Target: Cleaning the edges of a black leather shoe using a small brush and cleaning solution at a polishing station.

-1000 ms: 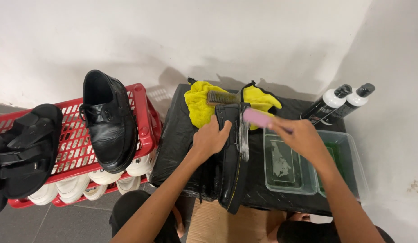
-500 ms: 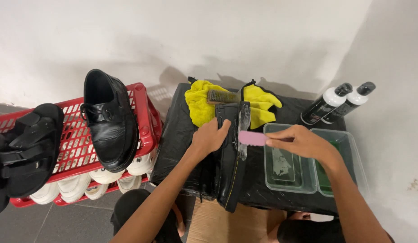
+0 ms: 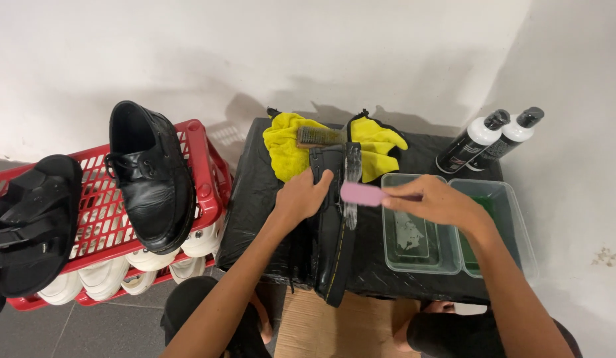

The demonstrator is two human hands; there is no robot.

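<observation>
A black shoe point(image 3: 334, 245) lies on its side on a table covered in black plastic point(image 3: 255, 199), sole edge facing up. My left hand point(image 3: 305, 195) grips its upper near the toe end. My right hand point(image 3: 431, 199) holds a pink brush point(image 3: 362, 193) against the shoe's sole edge. A yellow cloth point(image 3: 288, 149) lies behind the shoe with a small brush point(image 3: 314, 136) on it.
Two clear plastic tubs point(image 3: 414, 255) with liquid sit right of the shoe. Two black bottles with white tops point(image 3: 470, 142) stand at the back right. A red crate point(image 3: 202, 166) on the left carries a second black shoe point(image 3: 152, 182) and black sandals point(image 3: 29, 225), white shoes beneath.
My right hand has carried the pink brush down and left, from above the tubs onto the shoe's sole edge. My left hand keeps its grip on the shoe.
</observation>
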